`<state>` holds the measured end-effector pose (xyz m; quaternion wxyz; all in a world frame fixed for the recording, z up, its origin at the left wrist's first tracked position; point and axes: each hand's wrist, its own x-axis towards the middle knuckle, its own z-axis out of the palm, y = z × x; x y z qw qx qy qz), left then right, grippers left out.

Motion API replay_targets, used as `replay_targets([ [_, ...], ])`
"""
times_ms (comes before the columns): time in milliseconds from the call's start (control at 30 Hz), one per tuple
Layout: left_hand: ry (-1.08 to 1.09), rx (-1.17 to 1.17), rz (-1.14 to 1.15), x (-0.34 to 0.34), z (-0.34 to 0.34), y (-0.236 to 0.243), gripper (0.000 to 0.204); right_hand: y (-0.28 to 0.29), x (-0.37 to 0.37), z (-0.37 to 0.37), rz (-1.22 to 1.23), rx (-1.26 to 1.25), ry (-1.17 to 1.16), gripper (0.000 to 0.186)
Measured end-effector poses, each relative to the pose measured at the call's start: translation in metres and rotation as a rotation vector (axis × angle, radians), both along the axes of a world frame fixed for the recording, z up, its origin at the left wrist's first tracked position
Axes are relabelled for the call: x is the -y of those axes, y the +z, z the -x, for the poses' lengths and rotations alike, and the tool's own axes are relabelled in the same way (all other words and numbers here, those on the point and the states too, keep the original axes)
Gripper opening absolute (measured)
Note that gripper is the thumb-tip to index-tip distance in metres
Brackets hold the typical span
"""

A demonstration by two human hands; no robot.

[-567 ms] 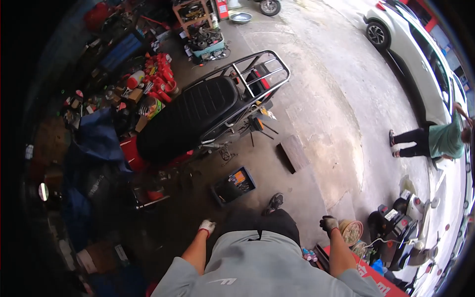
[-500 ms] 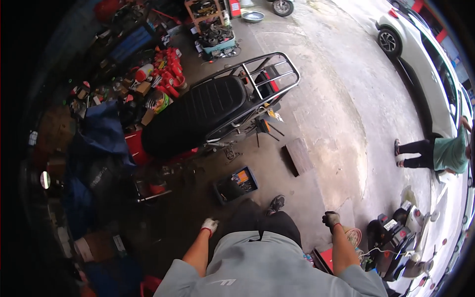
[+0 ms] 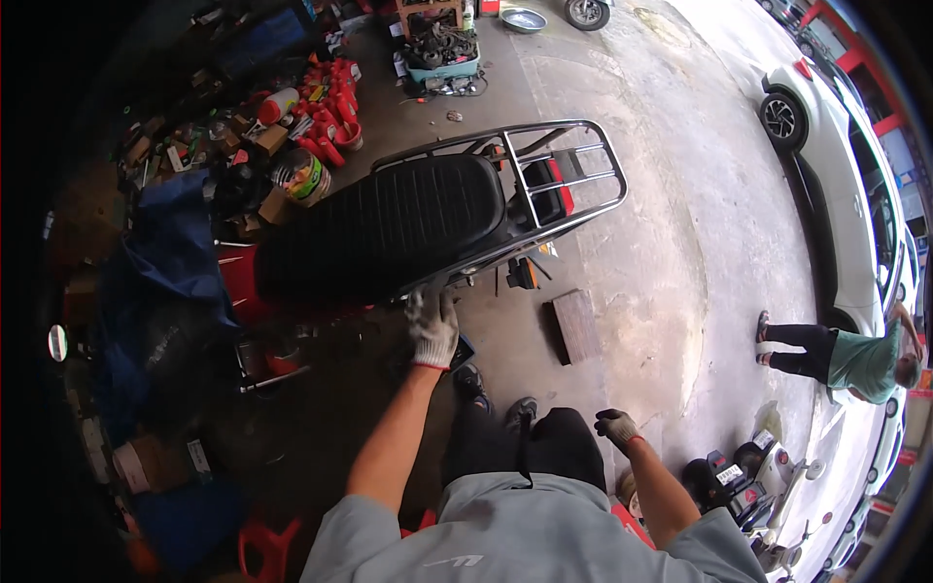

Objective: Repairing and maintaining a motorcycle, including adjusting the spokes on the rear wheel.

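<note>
A motorcycle fills the middle, with a long black seat (image 3: 408, 219), a chrome rear rack (image 3: 573, 180) and a red body panel (image 3: 243, 282). My left hand (image 3: 434, 325), in a white and grey work glove, is stretched out at the lower side of the seat. Its fingers are apart and slightly blurred; whether they touch the frame I cannot tell. My right hand (image 3: 619, 429), in a dark-palmed glove, hangs beside my right leg with its fingers curled in. What it holds, if anything, is hidden. An edge of a dark tray (image 3: 465, 352) shows behind my left wrist.
A wooden block (image 3: 577, 325) lies on the floor right of the motorcycle. Red bottles (image 3: 330, 112) and clutter crowd the far left, near a blue cover (image 3: 175, 262). At right are a white car (image 3: 846, 194), a person in green (image 3: 860, 360) and parked scooters (image 3: 743, 486). A red stool (image 3: 267, 549) stands low left.
My left hand has risen from beside my leg to the seat's side, now covering most of the tray. The motorcycle appears closer. My right hand stays low, slightly further left in view.
</note>
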<state>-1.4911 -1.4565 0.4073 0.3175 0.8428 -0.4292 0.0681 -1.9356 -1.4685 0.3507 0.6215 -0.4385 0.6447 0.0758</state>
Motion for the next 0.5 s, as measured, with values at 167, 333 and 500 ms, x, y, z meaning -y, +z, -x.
replay_targets([
  [167, -0.245, 0.078, 0.033, 0.096, -0.002, 0.034, 0.029, -0.059, 0.031, 0.044, 0.123, -0.112, 0.166, 0.034],
  [333, -0.192, 0.264, -0.008, 0.111, 0.006, 0.008, 0.019, -0.137, 0.069, 0.044, 0.143, -0.113, 0.294, 0.037],
  [500, -0.132, 0.369, 0.083, 0.144, 0.041, -0.021, 0.018, -0.277, 0.141, 0.070, 0.353, -0.018, 0.854, 0.022],
])
